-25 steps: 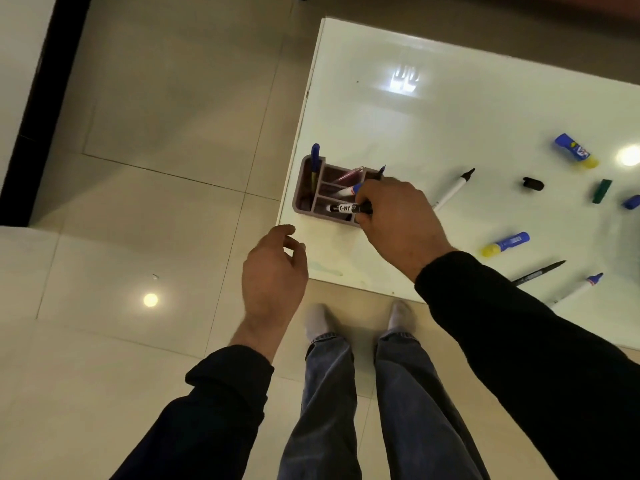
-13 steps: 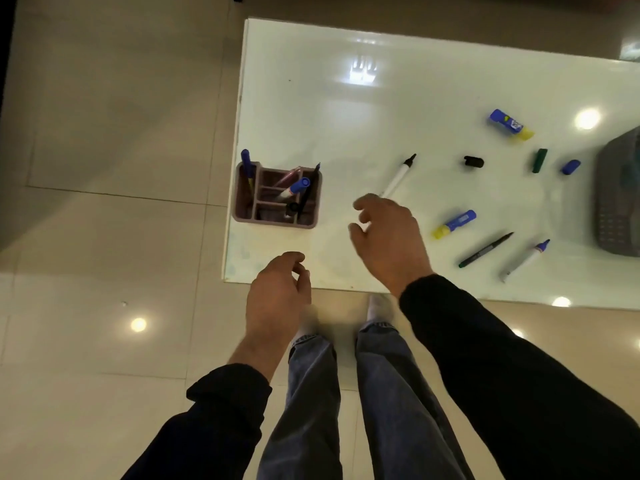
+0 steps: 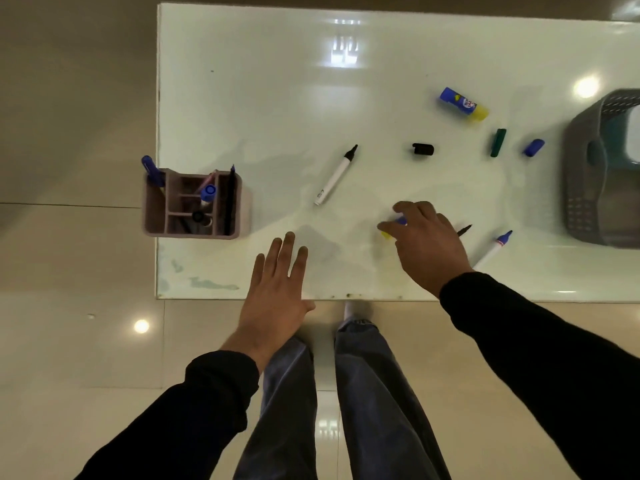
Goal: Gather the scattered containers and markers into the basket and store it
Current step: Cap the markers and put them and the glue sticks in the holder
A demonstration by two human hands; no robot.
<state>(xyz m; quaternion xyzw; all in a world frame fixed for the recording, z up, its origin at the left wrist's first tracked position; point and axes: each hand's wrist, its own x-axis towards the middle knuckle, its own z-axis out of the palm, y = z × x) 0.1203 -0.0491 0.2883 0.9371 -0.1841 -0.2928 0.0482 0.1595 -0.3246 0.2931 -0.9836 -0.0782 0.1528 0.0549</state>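
Note:
My right hand hovers over a small blue-and-yellow glue stick, fingertips at it, mostly covering it; the fingers are spread, not closed. My left hand lies flat and open at the table's near edge, holding nothing. A pink divided pen holder with several pens stands at the table's left corner. A white marker with black tip lies mid-table. A black pen and a blue-tipped white marker lie right of my right hand. The grey basket is at the right edge.
Farther back on the white table lie a larger blue-and-yellow glue stick, a black cap, a green cap and a blue cap. My legs stand at the table's near edge on a tiled floor.
My right hand let go of a marker in the pink holder and moved right to the small glue stick. My left hand opened flat and came over the table edge. The view shifted right.

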